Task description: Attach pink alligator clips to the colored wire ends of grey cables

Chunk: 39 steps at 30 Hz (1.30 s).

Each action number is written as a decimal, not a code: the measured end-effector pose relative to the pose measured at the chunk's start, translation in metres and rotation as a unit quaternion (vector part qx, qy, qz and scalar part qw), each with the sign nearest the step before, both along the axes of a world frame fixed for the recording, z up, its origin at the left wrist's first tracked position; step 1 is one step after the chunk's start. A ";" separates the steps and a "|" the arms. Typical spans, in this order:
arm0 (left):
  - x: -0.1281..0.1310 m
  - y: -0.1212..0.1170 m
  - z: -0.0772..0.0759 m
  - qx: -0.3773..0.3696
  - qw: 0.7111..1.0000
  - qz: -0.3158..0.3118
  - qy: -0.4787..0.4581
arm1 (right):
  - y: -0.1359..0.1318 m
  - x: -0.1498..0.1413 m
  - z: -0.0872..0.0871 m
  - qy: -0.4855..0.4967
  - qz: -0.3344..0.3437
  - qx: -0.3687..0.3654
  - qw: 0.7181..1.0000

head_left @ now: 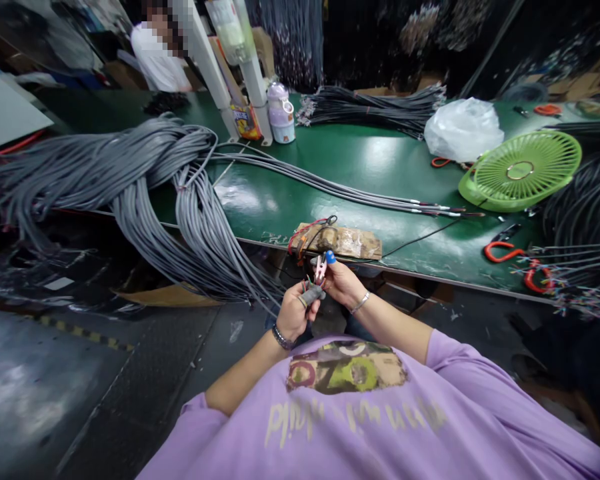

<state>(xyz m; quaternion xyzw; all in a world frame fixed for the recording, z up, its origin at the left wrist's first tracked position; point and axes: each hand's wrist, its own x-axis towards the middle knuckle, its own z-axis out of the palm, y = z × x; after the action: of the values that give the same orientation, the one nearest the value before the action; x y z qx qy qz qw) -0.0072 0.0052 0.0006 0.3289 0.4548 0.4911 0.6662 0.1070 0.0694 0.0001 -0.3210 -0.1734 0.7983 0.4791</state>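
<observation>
My left hand (293, 313), with a grey covering on its thumb, is closed around the end of a grey cable. Thin coloured wires (305, 285) stick up out of its grip. Close beside it, my right hand (345, 285) pinches a small pink tool (321, 268) against those wires; a blue cover sits on one fingertip. What kind of tool it is, I cannot make out. Just beyond both hands, a taped cardboard piece (353, 242) lies at the bench edge with red and black leads on it. A large bundle of grey cables (200, 220) drapes off the bench to my left.
Several grey cables (330, 185) stretch across the green bench (385, 160). At right are a green fan (523, 170), a plastic bag (463, 130), red-handled tools (503, 251) and black cables (590, 207). Farther back stand a purple bottle (281, 113) and a person in white (157, 57).
</observation>
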 end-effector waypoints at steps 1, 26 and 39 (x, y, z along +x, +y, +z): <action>0.000 0.000 0.000 -0.001 1.000 0.002 0.001 | 0.000 0.000 0.000 0.001 -0.002 0.000 1.000; 0.000 -0.006 0.005 -0.012 1.000 0.006 0.018 | -0.009 0.004 -0.004 -0.006 0.061 -0.016 0.998; -0.003 -0.019 -0.003 0.000 0.999 0.045 0.026 | -0.041 0.031 -0.003 -0.096 0.145 0.075 0.982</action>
<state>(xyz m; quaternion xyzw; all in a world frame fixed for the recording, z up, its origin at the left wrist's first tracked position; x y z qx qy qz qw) -0.0101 -0.0143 -0.0022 0.3207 0.4859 0.5123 0.6314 0.1383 0.0280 -0.0026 -0.3308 -0.3230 0.8095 0.3618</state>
